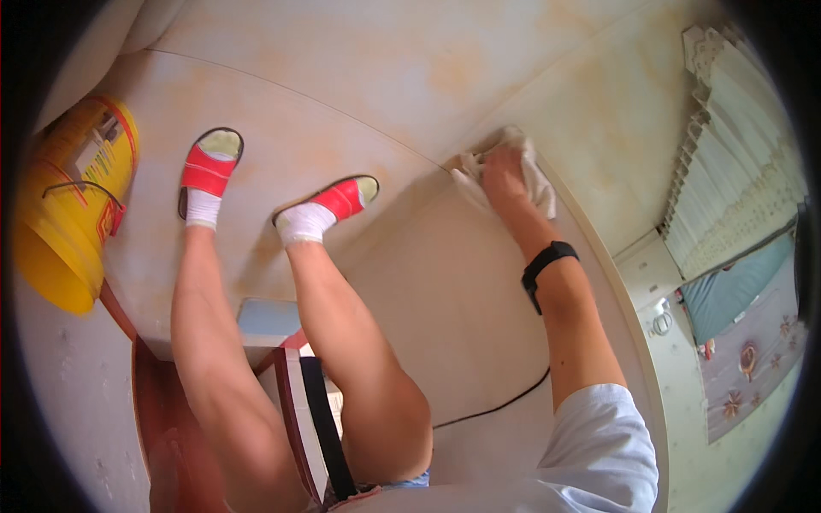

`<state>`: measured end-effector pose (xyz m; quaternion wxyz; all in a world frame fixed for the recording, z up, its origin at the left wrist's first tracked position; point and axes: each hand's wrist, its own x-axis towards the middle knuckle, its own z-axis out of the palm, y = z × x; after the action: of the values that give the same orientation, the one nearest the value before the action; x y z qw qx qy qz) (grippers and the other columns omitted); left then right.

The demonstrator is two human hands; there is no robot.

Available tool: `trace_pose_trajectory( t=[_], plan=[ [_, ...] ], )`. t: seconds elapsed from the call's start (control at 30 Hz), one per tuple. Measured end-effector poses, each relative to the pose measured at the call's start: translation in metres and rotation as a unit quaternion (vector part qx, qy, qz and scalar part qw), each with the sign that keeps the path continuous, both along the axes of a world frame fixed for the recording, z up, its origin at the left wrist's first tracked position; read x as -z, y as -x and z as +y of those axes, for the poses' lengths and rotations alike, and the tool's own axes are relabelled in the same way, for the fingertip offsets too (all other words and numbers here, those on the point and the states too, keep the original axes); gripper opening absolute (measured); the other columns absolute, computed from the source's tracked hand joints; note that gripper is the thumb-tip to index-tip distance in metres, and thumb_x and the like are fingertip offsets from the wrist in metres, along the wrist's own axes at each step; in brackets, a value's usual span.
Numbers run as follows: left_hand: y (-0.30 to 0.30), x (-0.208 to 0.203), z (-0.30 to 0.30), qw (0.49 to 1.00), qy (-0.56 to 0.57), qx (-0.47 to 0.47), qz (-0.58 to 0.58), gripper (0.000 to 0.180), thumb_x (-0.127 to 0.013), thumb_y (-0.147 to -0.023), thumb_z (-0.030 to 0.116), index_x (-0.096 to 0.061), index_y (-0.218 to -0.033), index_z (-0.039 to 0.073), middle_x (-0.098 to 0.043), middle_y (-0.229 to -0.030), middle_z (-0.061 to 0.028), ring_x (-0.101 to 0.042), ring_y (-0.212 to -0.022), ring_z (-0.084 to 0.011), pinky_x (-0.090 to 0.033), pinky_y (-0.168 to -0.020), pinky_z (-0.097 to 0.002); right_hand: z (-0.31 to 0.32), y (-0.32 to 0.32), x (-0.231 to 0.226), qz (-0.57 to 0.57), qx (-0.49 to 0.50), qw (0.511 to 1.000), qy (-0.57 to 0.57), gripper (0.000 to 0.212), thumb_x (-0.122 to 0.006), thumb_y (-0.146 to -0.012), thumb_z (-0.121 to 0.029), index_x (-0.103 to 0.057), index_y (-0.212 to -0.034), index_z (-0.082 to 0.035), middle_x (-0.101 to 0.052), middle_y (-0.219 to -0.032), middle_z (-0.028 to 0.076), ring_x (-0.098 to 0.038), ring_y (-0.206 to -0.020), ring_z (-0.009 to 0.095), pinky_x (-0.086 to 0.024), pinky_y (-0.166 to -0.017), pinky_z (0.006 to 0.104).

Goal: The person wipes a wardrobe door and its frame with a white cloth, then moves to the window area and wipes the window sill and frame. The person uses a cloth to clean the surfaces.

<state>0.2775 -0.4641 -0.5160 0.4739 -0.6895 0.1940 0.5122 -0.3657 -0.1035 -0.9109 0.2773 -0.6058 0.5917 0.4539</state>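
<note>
One cloth — off-white, crumpled — bunches under the right hand.

- The place looked like a home, probably a lived-in room.
- A white curtain, hanging in folds with a patterned border, was the clearest sign.
- Below the curtain lay a pale flowered cloth, perhaps bedding, though its use could not be told for sure.
- A teal cloth showed between it and the curtain.
- Left of the curtain, red open-toed slippers were worn over white socks.
- Farthest left of the curtain was a yellow bucket.
- The floor, also left of the curtain, was pale and marbled.
</note>
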Motion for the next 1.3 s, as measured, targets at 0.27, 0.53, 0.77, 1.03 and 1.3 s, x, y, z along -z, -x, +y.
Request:
trace_pose_trajectory(
  t=[0.27,0.53,0.77,1.03,1.3],
  plan=[
    [-0.012,0.012,0.020,0.996,0.016,0.009,0.085,0.056,-0.055,-0.096,0.041,-0.048,-0.136,0.002,-0.057,-0.125,-0.0082,-0.055,-0.111,-0.0188,-0.044,-0.095,-0.0320,0.028,-0.046,-0.050,-0.126,0.110,0.985,0.036,0.064,-0.060,-0.079,-0.036,-0.047,-0.130,-0.001,-0.049,-0.127,0.017,-0.037,-0.127,0.037,-0.017,-0.112,0.0513],
    [-0.056,-0.008,0.021,0.930,0.017,0.225,0.291,0.043,-0.053,-0.098,0.032,-0.055,-0.128,0.001,-0.060,-0.123,-0.0106,-0.055,-0.113,-0.0202,-0.044,-0.096,-0.0318,-0.019,0.006,0.010,0.098,0.020,0.992,-0.076,0.055,-0.054,-0.087,-0.028,-0.050,-0.133,0.001,-0.046,-0.136,0.016,-0.033,-0.131,0.033,-0.023,-0.105,0.0466],
    [-0.018,-0.009,0.009,0.994,0.048,0.060,0.071,0.044,-0.053,-0.098,0.035,-0.056,-0.127,0.003,-0.062,-0.119,-0.0106,-0.057,-0.108,-0.0213,-0.046,-0.093,-0.0332,-0.010,0.015,0.014,0.053,0.002,0.996,-0.077,0.046,-0.050,-0.088,-0.026,-0.058,-0.125,-0.001,-0.053,-0.129,0.014,-0.041,-0.120,0.031,-0.025,-0.100,0.0488],
    [0.008,0.011,-0.002,0.992,-0.010,0.107,0.073,0.049,-0.052,-0.097,0.040,-0.053,-0.131,0.006,-0.060,-0.122,-0.0133,-0.058,-0.111,-0.0256,-0.047,-0.094,-0.0360,0.010,0.032,0.017,-0.010,0.099,0.995,-0.018,0.043,-0.047,-0.089,-0.023,-0.055,-0.123,0.001,-0.051,-0.132,0.018,-0.040,-0.123,0.033,-0.027,-0.106,0.0457],
    [-0.003,0.012,0.001,0.998,0.002,0.034,0.061,0.051,-0.053,-0.097,0.041,-0.051,-0.133,0.005,-0.059,-0.123,-0.0117,-0.057,-0.111,-0.0235,-0.046,-0.095,-0.0349,0.037,-0.075,-0.017,-0.180,-0.057,0.968,-0.167,0.019,-0.059,-0.082,-0.019,-0.072,-0.092,-0.010,-0.069,-0.100,0.009,-0.062,-0.102,0.025,-0.046,-0.093,0.0407]
  ],
)
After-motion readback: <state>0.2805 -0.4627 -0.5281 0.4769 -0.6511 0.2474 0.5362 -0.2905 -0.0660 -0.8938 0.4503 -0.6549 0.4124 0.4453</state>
